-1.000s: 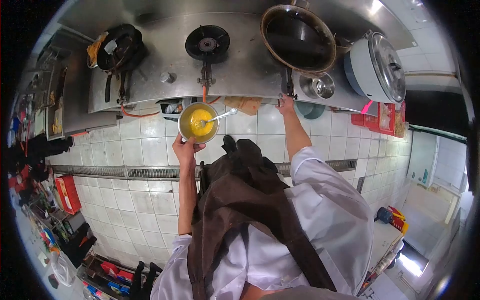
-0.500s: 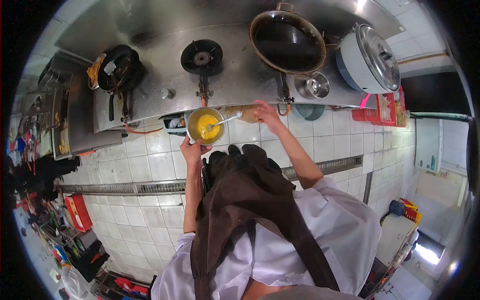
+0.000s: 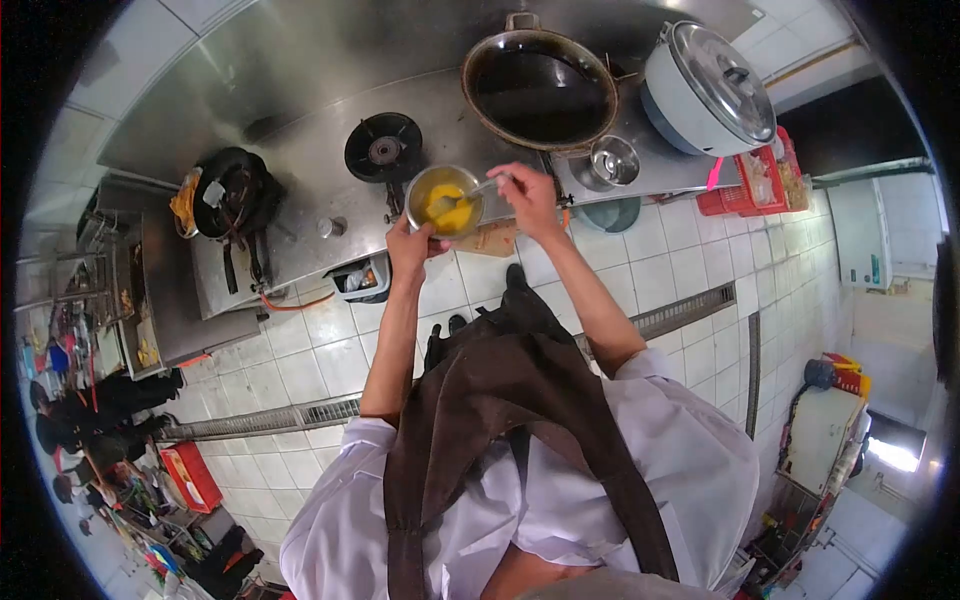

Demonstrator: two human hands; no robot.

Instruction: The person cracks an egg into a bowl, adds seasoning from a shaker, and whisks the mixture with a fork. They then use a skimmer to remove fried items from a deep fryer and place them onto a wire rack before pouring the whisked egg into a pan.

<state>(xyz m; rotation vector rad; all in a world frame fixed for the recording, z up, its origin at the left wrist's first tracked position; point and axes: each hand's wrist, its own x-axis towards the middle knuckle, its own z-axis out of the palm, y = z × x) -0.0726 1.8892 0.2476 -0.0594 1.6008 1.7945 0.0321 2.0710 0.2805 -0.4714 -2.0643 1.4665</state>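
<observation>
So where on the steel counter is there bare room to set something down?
The steel counter has a wide bare patch between the black pans and round black burner, bordered in front by a small silver cylinder. A narrower one separates burner from large dark wok. Crowded: the right end, with wok, shiny steel bowl and white lidded pot.

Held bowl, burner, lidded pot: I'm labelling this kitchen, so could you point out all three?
Held bowl (image 3: 438, 176), head view: bare inner wall, far side.
Burner (image 3: 384, 150), head view: round centre.
Lidded pot (image 3: 712, 88), head view: the shiny lid.
</observation>
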